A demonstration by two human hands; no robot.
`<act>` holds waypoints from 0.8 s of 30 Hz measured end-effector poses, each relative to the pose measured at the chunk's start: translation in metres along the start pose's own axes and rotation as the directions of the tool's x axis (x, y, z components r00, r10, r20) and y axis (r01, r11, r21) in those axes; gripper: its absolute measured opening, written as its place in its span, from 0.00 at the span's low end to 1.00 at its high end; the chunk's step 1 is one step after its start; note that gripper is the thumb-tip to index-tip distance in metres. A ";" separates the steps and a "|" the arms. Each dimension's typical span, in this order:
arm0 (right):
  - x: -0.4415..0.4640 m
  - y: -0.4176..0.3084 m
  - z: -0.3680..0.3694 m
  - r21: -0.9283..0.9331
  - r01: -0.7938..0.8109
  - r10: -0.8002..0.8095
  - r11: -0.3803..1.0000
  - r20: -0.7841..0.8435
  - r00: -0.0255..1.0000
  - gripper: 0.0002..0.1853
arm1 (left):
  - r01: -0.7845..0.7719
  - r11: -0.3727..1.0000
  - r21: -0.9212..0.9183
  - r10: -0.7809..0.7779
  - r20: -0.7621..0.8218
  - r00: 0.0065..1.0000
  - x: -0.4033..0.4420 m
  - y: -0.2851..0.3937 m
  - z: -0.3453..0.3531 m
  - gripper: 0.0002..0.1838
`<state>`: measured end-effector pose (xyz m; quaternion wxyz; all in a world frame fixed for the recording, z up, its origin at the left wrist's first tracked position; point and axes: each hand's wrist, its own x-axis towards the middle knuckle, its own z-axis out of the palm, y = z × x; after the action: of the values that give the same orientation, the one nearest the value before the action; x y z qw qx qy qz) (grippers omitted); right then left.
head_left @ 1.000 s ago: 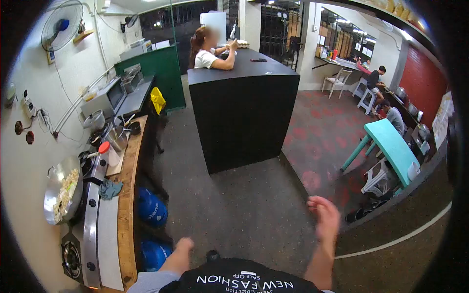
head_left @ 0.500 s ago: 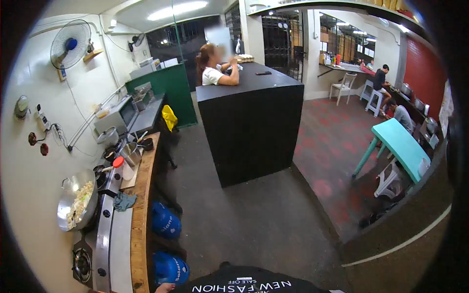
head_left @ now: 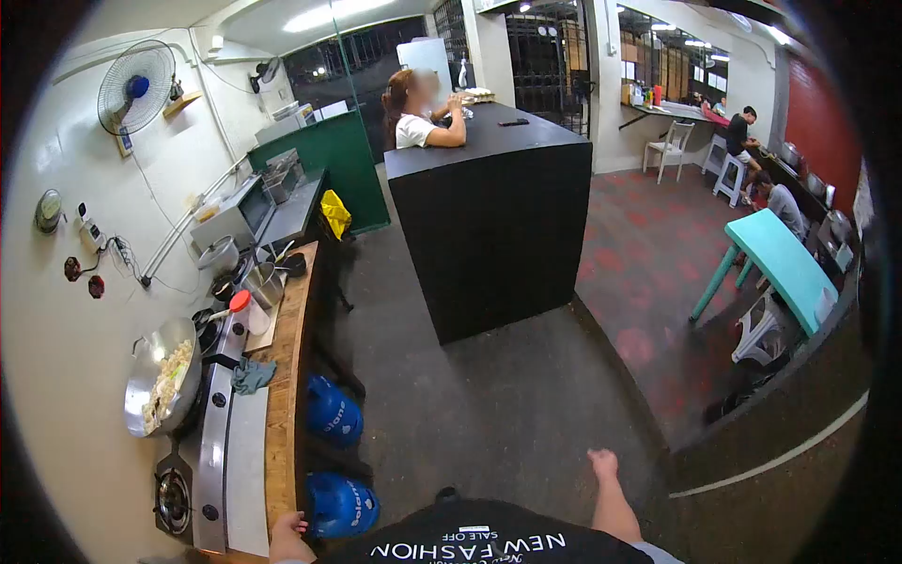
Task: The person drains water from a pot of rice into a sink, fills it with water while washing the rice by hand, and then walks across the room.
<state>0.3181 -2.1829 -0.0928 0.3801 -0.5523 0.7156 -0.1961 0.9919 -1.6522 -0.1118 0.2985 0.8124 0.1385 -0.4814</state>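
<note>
My left hand (head_left: 289, 524) is low in the view, beside the front edge of the wooden counter (head_left: 282, 423). Its fingers are loosely apart and nothing shows in them. My right hand (head_left: 603, 462) hangs out over the grey floor with its fingers loosely bent, touching nothing I can see. Left of the counter runs a steel gas stove (head_left: 214, 442) with a bare burner (head_left: 173, 498). A large metal wok (head_left: 141, 381) sits tilted in view on the stove, with chopped pale food (head_left: 167, 383) in it. A grey-green cloth (head_left: 252, 376) lies by the stove.
Blue gas cylinders (head_left: 343, 505) stand under the counter. A black counter block (head_left: 507, 240) is ahead, with a person (head_left: 423, 122) behind it. A step edge (head_left: 625, 385) runs along the right floor, near a turquoise table (head_left: 782, 263). Two people sit farther back.
My right hand has come into view at the lower right. More of my left hand shows by the counter. The whole scene has shifted slightly right as my head moved.
</note>
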 end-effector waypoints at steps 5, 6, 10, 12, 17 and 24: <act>0.011 -0.014 0.044 0.188 0.216 -0.213 0.958 -0.035 0.976 0.07 | -0.057 0.832 0.552 0.391 -0.510 0.766 -0.016 0.007 0.042 0.11; 0.017 0.020 0.067 0.226 0.189 -0.214 0.956 0.092 0.972 0.08 | -0.085 0.816 0.572 0.461 -0.556 0.692 -0.023 0.006 0.047 0.11; -0.052 0.097 0.068 -0.121 0.050 -0.010 0.991 0.309 0.951 0.15 | -0.094 0.838 0.537 0.537 -0.783 0.315 -0.154 0.047 0.087 0.11; -0.053 0.229 0.072 -0.185 -0.114 0.167 0.976 0.306 0.937 0.18 | -0.039 0.763 0.645 0.640 -0.745 0.189 -0.067 0.003 0.040 0.11; -0.074 0.243 -0.010 -0.309 -0.317 0.272 0.897 -0.179 0.945 0.13 | -0.141 0.859 0.492 0.512 -0.825 0.240 -0.079 -0.002 0.011 0.11; -0.014 0.266 -0.016 -0.936 0.184 -0.112 0.298 0.158 0.981 0.10 | 0.186 0.900 0.393 0.252 -0.820 0.513 -0.093 0.078 0.055 0.13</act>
<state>0.1366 -2.0884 -0.2642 -0.0129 -0.7389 0.6283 0.2431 0.9470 -1.7415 -0.0231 0.0114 0.9896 0.1407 -0.0294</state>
